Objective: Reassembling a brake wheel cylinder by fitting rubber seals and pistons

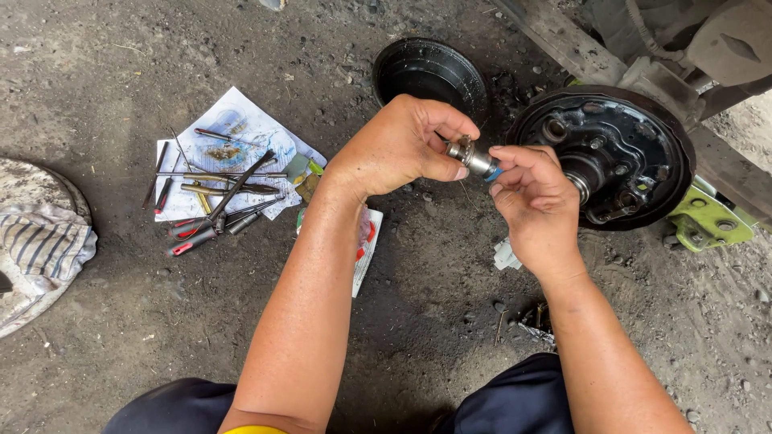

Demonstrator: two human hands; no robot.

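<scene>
My left hand (402, 145) and my right hand (535, 201) meet in front of me over the dirt ground. Between their fingertips they hold a small shiny metal cylinder part (473, 157) with a blue end. The left thumb and fingers pinch its left end, and the right fingertips pinch the blue end. Just right of the hands is a round black brake backing plate (619, 153) with a hub stub in its middle. A black brake drum (430, 74) lies open side up on the ground beyond the left hand.
Several screwdrivers, punches and pliers (217, 201) lie on white papers at the left. A striped rag (44, 241) rests on a round object at the far left. A red and white packet (366, 249) lies under my left forearm. A green bracket (708, 221) sits at right.
</scene>
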